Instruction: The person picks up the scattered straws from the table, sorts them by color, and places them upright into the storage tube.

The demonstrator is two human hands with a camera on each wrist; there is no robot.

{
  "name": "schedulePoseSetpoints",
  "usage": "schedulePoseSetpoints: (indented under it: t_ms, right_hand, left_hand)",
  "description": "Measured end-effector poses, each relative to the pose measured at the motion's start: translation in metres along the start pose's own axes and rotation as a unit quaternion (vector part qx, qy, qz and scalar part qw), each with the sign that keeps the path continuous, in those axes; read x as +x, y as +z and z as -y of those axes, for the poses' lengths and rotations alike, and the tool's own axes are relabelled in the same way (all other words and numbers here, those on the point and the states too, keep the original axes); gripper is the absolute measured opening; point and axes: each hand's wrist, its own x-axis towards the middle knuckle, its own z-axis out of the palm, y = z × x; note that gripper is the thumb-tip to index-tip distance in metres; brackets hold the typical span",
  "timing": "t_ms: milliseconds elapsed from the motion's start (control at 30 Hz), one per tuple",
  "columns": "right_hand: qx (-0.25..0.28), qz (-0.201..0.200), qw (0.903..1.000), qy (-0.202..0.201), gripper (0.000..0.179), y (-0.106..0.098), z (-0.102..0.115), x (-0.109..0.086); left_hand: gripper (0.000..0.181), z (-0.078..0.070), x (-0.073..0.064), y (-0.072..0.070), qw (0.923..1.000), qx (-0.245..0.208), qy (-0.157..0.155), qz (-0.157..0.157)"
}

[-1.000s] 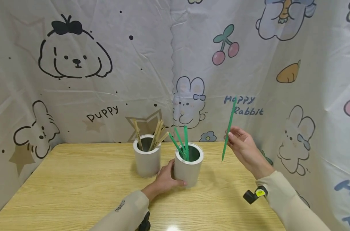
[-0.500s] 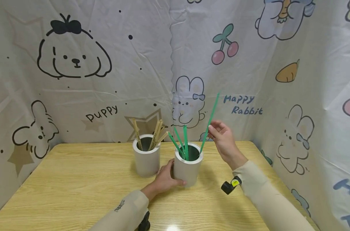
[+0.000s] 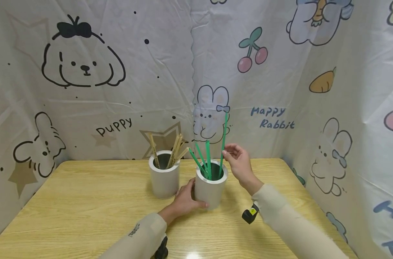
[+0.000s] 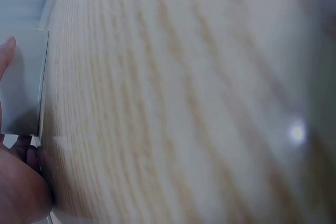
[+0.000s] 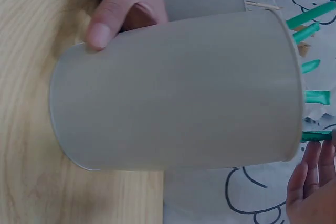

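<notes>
My right hand pinches a thin green straw, nearly upright, its lower end inside the right white cup. Several other green straws lean in that cup. Low on the cup's left side, my left hand grips it, thumb across the front; the other fingers are mostly hidden behind. The right wrist view has the cup wall large, with the right fingers at the held straw near the rim. In the left wrist view, the left hand shows only at the edge.
A second white cup stands just left, holding several tan sticks with dark print. Both cups are on a wood-grain table. A printed curtain hangs behind the table's back edge and along its sides.
The right hand has moved left with the green straw, from beside the cup to over its rim. The straw's lower end has gone down into the cup. The left hand has stayed put.
</notes>
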Motion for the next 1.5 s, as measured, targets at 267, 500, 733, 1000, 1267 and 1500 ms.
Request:
schedulePoseSetpoints:
  t_ms: [267, 500, 733, 1000, 1267, 1500]
  right_hand:
    - [-0.045, -0.001, 0.9985, 0.031, 0.022, 0.005, -0.010, -0.004]
    - [-0.074, 0.013, 0.9956, 0.056, 0.024, 0.005, -0.016, -0.006]
    - [-0.084, 0.028, 0.9941, 0.062, 0.026, 0.002, -0.017, -0.007]
    - [-0.096, 0.028, 0.9932, 0.059, 0.024, -0.002, -0.020, -0.007]
    - [-0.098, 0.028, 0.9933, 0.054, 0.027, -0.007, -0.020, -0.011]
    - [-0.103, 0.034, 0.9929, 0.049, 0.025, -0.008, -0.021, -0.013]
  left_hand:
    - [0.105, 0.002, 0.000, 0.001, 1.0000, 0.001, 0.000, 0.001]
    - [0.106, 0.002, 0.002, 0.002, 1.0000, 0.003, 0.003, -0.002]
    - [0.106, 0.003, 0.003, 0.001, 1.0000, 0.007, 0.002, 0.000]
    - [0.106, 0.004, 0.003, 0.002, 1.0000, 0.009, 0.001, -0.001]
    - [0.107, 0.003, 0.003, 0.002, 0.9999, 0.012, 0.000, -0.002]
    - [0.107, 0.003, 0.003, 0.002, 0.9999, 0.011, -0.001, -0.001]
